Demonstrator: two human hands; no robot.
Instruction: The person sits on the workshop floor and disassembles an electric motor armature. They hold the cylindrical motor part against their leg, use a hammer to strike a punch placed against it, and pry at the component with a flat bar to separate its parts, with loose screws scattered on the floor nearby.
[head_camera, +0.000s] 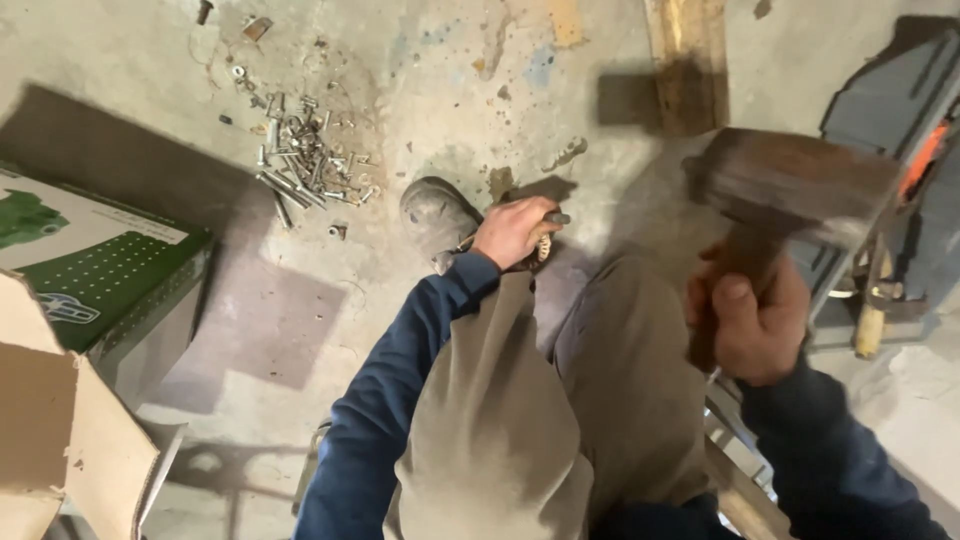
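a: what is the right hand (752, 318) doing?

b: it is clenching the wooden handle of a hammer (790, 190), fingers wrapped round the shaft. the dark, blurred head is hanging raised above the concrete floor (420, 90), up by the right edge of the view.

a: and the left hand (512, 232)?

b: it is closing round a short metal rod (553, 218), pressing it low against the floor just beside a dusty work shoe (436, 215). only the rod's upper end is showing past the thumb; what the lower end is touching cannot be told. a pale ribbed piece is peeking out under the fingers, too small to identify.

a: which packages are lying about?

b: a flat rectangular box (95, 255) is sitting at the left edge of the floor, its top showing a white panel, a green panel and a field of small pale dots. a plain brown cardboard flap (55, 430) is standing in the lower left corner, overlapping it.

a: anything else on the floor?

b: a loose heap of bolts and nuts (305, 160) is lying towards the upper left, well apart from the hands. a wooden plank (686, 60) is running off the top edge. a dark grey case (900, 110) with an orange part is resting at the right edge, behind the hammer.
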